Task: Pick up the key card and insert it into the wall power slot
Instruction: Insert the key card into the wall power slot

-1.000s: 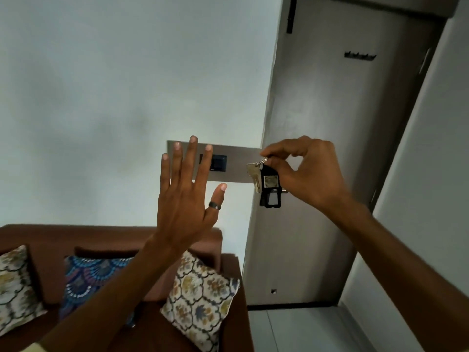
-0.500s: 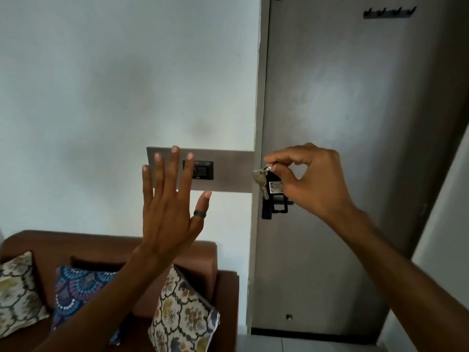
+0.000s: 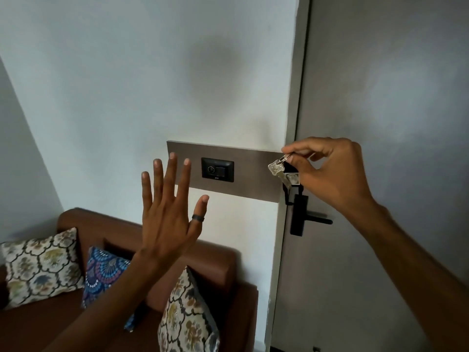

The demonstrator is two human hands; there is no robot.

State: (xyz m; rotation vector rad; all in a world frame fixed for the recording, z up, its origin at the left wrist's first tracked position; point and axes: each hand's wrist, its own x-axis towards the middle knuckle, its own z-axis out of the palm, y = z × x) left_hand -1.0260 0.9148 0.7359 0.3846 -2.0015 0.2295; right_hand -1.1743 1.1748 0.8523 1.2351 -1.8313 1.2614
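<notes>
In the right hand's pinching grip, black key card with dangling silver key; left hand spread

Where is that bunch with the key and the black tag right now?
In the head view, the key bunch hangs from the right hand, pinched at its ring, right of the black wall switch and just above the door handle.

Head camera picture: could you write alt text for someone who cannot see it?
A right hand pinches a key ring with a key and a black tag beside a wall panel holding a black slot unit. The left hand is raised open before the wall, above a brown sofa with cushions; a grey door stands right.
</notes>
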